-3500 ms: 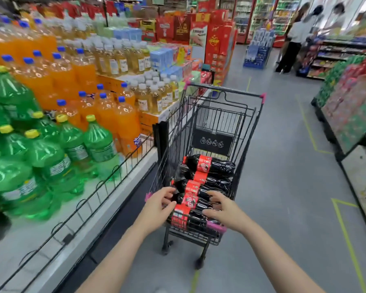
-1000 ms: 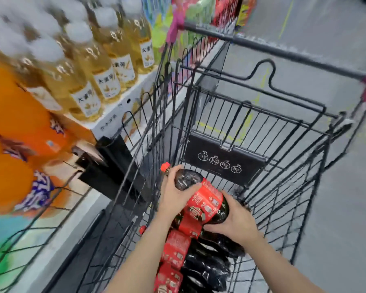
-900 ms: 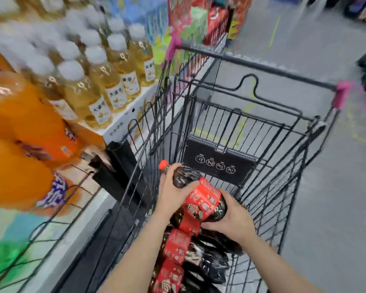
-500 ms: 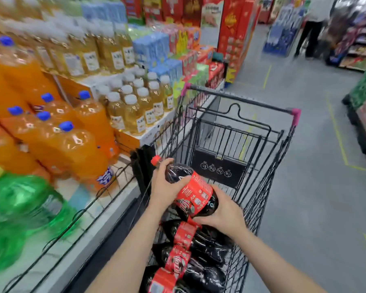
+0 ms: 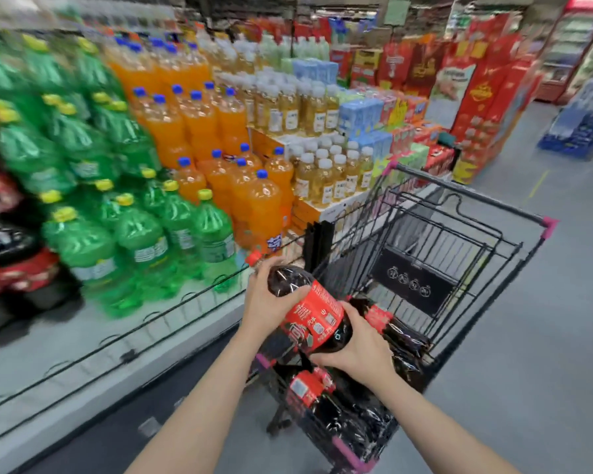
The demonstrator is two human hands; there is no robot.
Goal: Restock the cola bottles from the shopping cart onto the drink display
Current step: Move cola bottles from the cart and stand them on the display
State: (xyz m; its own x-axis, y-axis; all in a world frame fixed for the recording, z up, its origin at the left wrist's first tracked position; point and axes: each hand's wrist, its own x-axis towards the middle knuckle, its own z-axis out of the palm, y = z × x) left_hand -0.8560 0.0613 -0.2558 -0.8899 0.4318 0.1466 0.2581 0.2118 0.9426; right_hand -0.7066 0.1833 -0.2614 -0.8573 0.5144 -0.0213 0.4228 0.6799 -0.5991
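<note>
**Cola bottle held in both hands above the cart**

Nearest the camera, two bare forearms reach forward. The left hand (image 5: 266, 304) wraps the shoulder of a cola bottle (image 5: 308, 311), fingers curled round the dark upper part just below its red cap. The right hand (image 5: 356, 343) cups the lower end, thumb lying along the red label. The bottle is tilted, cap up and to the left, and it sits above the near end of the shopping cart (image 5: 473, 254), clear of the other bottles.

Inside the cart's wire basket lie more cola bottles (image 5: 343, 405), on their sides with red labels showing, filling the near part of the basket; the far part shows bare wire and a black panel.

Left of the cart runs the drink display (image 5: 83, 340), a pale shelf edged with a low wire rail. On it stand green bottles (image 5: 144, 241) with yellow caps, and at the far left edge blurred dark bottles with red labels (image 5: 11, 268). Beyond them stand orange bottles (image 5: 250, 200) with blue caps, then pale yellow bottles (image 5: 326, 176) on cartons. Farther off, stacked red boxes (image 5: 476, 97) line the aisle.
</note>
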